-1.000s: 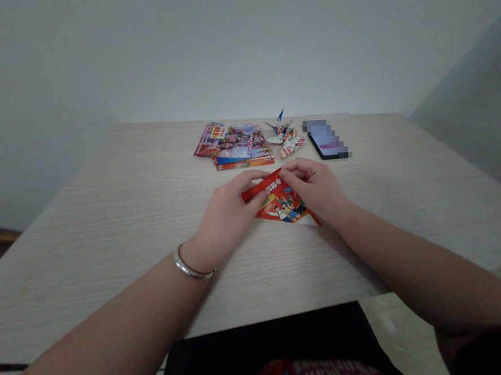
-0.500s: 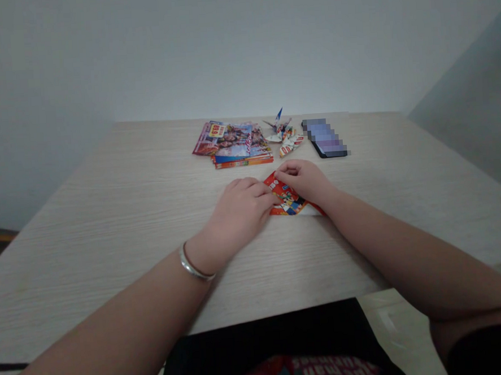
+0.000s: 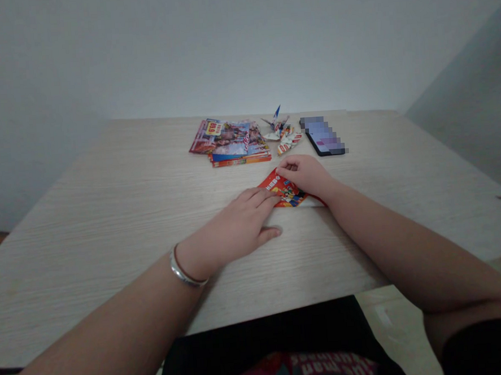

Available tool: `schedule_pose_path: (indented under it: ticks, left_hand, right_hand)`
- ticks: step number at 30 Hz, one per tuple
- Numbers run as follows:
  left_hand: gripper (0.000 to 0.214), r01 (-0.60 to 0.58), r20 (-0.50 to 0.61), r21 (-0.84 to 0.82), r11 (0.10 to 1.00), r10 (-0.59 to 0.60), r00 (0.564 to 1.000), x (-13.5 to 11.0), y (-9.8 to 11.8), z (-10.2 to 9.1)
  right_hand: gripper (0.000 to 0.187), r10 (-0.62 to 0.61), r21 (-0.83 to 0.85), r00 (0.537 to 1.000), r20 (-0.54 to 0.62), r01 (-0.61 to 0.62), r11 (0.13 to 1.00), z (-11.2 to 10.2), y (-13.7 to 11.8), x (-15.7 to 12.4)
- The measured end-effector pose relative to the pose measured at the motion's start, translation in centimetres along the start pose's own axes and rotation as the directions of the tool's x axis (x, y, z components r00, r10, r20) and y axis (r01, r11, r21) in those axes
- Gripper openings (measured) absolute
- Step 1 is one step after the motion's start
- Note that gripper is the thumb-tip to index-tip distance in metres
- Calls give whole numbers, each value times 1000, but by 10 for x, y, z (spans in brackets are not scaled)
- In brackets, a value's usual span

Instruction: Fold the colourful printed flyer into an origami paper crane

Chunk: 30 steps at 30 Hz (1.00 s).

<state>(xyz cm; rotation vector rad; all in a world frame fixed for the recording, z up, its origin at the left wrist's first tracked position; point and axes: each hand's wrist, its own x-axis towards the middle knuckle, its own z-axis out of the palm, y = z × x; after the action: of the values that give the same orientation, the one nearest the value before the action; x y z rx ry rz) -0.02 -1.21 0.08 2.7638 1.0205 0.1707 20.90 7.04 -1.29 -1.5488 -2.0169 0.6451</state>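
A red printed sheet of paper (image 3: 272, 180), folded and showing a white underside strip along its near edge, lies on the table between my hands. My left hand (image 3: 246, 221) rests with its fingers stretched out over the paper's left part, the thumb spread apart toward me. At the paper's far right corner, my right hand (image 3: 307, 175) pinches the edge between thumb and index finger, the other fingers curled. Part of the sheet is hidden under both hands.
Behind the paper lies a stack of colourful printed leaflets (image 3: 234, 140). Right of it are folded paper pieces, including a paper crane (image 3: 277, 126). A phone (image 3: 324, 138) with a lit, blurred screen lies further right. The wooden table (image 3: 107, 207) meets a wall.
My left hand has shifted slightly left, its thumb now spread away from the fingers, and more of the red paper shows. My right hand keeps its pinch at the corner.
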Motion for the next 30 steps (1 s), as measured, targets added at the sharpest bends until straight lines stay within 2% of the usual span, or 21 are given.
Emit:
schedule_pose_path:
  ticks: [3, 7, 14, 17, 18, 20, 21, 22, 24, 26, 30]
  left_hand:
    - [66, 2, 57, -3, 1000, -2, 998, -1, 2, -3]
    - [58, 10, 135, 18, 1000, -12, 991, 0, 3, -7]
    - [57, 33, 180, 28, 999, -38, 983, 2, 4, -10]
    - [56, 35, 188, 31, 999, -40, 981, 1, 4, -11]
    - [56, 33, 186, 31, 999, -38, 982, 1, 4, -10]
    - [57, 27, 183, 25, 999, -31, 983, 0, 3, -9]
    - [57, 26, 184, 20, 999, -29, 983, 0, 2, -8]
    - [58, 24, 185, 16, 1000, -26, 982, 0, 2, -8]
    - [60, 19, 188, 7, 1000, -20, 982, 1, 1, -6]
    - [62, 16, 197, 3, 1000, -16, 980, 1, 1, -5]
    - [63, 35, 240, 3, 999, -34, 970, 2, 2, -6]
  right_hand:
    - [15, -18, -2, 1000, 0, 18, 1000, 0, 1, 1]
    - [15, -4, 0, 1000, 0, 4, 1000, 0, 2, 1]
    - [15, 4, -5, 1000, 11, -4, 1000, 0, 2, 1]
    - [10, -16, 18, 999, 30, 16, 1000, -4, 3, 0]
    - [12, -17, 22, 999, 30, 17, 1000, -7, 3, -1]
    - [26, -7, 4, 999, 47, 7, 1000, -15, 4, -4]
    - [29, 6, -36, 998, 62, -4, 999, -19, 4, -6]
    - [30, 9, -82, 990, 138, 3, 997, -23, 3, -8]
    - [28, 11, -104, 947, 321, 24, 994, -29, 2, -12]
    - [26, 29, -139, 903, 429, 34, 990, -33, -1, -17]
    - [28, 78, -278, 894, 440, 54, 959, -33, -7, -21]
